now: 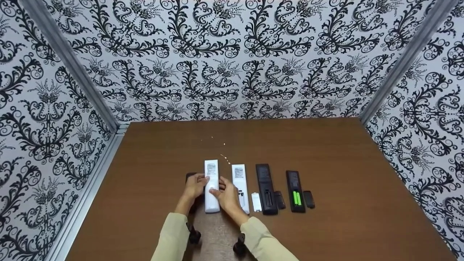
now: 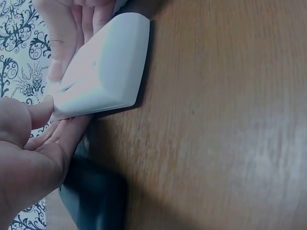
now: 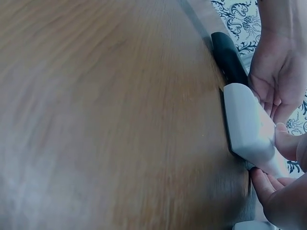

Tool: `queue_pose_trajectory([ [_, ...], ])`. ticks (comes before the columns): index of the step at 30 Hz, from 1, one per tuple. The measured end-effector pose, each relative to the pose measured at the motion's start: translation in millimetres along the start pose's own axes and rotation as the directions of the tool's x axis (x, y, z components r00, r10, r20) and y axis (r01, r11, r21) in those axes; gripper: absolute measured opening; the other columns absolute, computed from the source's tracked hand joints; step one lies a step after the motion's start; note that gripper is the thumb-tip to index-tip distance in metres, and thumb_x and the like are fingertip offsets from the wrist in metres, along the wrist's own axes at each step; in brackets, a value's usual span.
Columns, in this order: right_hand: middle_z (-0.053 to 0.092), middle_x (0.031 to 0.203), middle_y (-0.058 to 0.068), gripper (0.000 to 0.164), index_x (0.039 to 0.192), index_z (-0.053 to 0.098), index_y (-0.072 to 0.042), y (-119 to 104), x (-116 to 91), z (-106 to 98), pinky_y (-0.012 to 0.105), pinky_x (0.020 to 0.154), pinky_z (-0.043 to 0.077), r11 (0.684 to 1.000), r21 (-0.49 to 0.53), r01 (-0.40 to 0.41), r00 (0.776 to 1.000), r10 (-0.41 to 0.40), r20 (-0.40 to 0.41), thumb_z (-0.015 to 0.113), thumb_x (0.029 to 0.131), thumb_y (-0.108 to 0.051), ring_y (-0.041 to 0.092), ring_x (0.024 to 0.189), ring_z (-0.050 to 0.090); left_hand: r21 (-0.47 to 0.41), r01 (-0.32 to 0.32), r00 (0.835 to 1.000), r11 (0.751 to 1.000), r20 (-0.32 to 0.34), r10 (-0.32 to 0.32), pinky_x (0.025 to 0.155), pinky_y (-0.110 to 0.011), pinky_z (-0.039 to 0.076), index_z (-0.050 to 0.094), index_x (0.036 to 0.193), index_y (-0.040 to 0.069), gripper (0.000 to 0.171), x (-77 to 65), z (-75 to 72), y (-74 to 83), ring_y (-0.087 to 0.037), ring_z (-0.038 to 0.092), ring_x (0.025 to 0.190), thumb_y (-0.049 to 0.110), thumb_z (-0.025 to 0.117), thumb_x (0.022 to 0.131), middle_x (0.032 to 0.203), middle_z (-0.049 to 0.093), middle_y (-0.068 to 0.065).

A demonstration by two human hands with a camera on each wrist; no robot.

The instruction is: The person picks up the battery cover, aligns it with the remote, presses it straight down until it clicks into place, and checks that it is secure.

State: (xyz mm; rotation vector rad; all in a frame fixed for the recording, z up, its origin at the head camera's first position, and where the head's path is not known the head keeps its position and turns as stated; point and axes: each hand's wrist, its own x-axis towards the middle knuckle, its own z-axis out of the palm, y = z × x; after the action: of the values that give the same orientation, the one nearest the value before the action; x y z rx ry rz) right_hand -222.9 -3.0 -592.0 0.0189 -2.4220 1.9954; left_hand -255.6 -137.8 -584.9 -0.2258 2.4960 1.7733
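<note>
A white remote control lies back side up between both hands, its printed label toward the far end. My left hand grips its left edge, thumb on the back. My right hand holds the right edge, the thumb pressing near the middle of the back. In the left wrist view the near end of the white remote looks slightly tilted over the wood. Beside the left hand lies a black remote, mostly covered by that hand in the head view.
Right of the hands lie a second white remote with an open battery bay, a white cover, a black remote with its cover, and a smaller black remote holding green batteries; its cover sits alongside.
</note>
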Motion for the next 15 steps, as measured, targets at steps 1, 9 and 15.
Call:
queue_pose_trajectory([
  [1,0.063,0.126,0.032,0.061,0.135,0.047,0.018,0.4,-0.1,0.2,0.039,0.096,0.056,1.000,0.001,-0.004,1.000,0.004,0.001,0.076,0.084,0.002,0.041,0.115,0.065,0.003,0.002,1.000,1.000,0.000,-0.002,0.092,-0.040,0.055,0.058,0.123,-0.018,0.037,0.1,0.1,-0.4,-0.036,0.066,0.109,0.010,0.059,0.099,0.116,0.067,-0.032],
  [9,0.063,0.125,0.031,0.061,0.135,0.048,0.018,0.8,0.8,1.3,0.037,0.094,0.057,0.999,-0.036,0.007,1.000,-0.007,0.000,0.076,0.083,0.003,0.040,0.112,0.066,-0.003,0.021,1.000,1.000,0.000,-0.021,0.092,-0.039,0.055,0.057,0.125,-0.017,0.037,0.2,0.5,0.4,-0.035,0.066,0.108,0.010,0.058,0.099,0.117,0.067,-0.032],
  [15,0.066,0.119,0.029,0.056,0.133,0.052,0.016,-0.8,0.1,1.7,0.036,0.090,0.058,0.992,-0.117,0.043,0.999,-0.046,-0.017,0.076,0.084,0.002,0.038,0.107,0.068,0.038,-0.002,0.999,0.999,-0.035,0.003,0.084,-0.037,0.057,0.061,0.120,-0.017,0.034,-3.5,4.5,6.5,-0.032,0.069,0.098,0.008,0.059,0.098,0.109,0.069,-0.031],
])
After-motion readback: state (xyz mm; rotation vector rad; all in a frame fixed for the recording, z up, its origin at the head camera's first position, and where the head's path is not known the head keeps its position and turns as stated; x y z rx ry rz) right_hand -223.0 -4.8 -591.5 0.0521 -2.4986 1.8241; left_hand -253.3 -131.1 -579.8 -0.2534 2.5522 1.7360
